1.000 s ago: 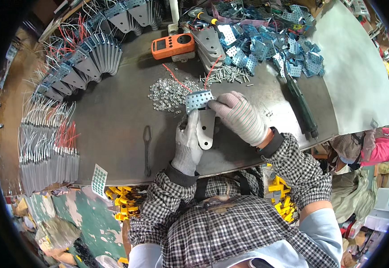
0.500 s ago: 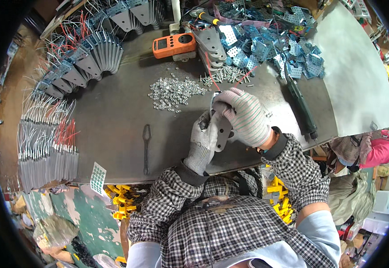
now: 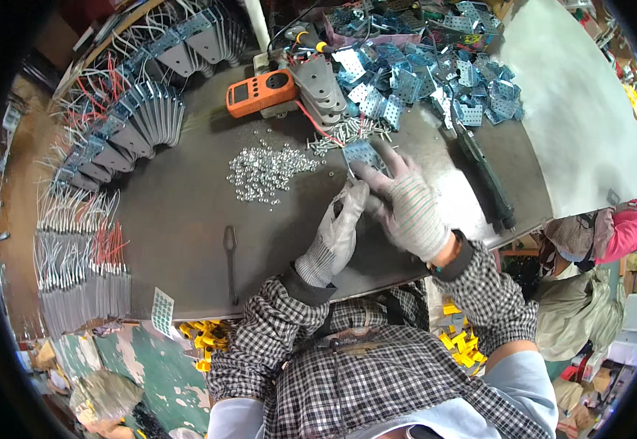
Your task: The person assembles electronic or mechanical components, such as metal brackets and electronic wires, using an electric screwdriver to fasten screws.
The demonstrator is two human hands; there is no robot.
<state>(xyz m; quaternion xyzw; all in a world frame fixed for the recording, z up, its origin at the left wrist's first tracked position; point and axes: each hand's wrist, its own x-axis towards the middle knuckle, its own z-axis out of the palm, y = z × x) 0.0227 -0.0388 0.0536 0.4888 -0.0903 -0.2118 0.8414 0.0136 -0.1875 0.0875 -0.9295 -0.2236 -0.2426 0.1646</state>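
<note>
My left hand (image 3: 333, 234), in a grey-white glove, is closed in a pinch at the near end of a blue perforated metal bracket (image 3: 364, 154). A red wire runs from the bracket's far end toward the orange meter. My right hand (image 3: 415, 212), in a striped white glove, lies over the bracket's right side with its fingers spread and partly blurred. Its fingertips hide part of the bracket, and whether they press on it is unclear. Just beyond are a heap of screws (image 3: 349, 134) and, to the left, a pile of small nuts (image 3: 267, 173).
An orange meter (image 3: 261, 94) stands by stacked grey plates (image 3: 318, 89). Blue brackets (image 3: 406, 84) are heaped behind. A dark power screwdriver (image 3: 485, 172) lies right, a flat black tool (image 3: 231, 263) left. Wired plate assemblies (image 3: 132, 121) and grey wired strips (image 3: 84, 293) line the left.
The held piece has turned, so the blue bracket now shows and the grey plate no longer does. My right fingers have spread from their grip. The whole view has shifted slightly.
</note>
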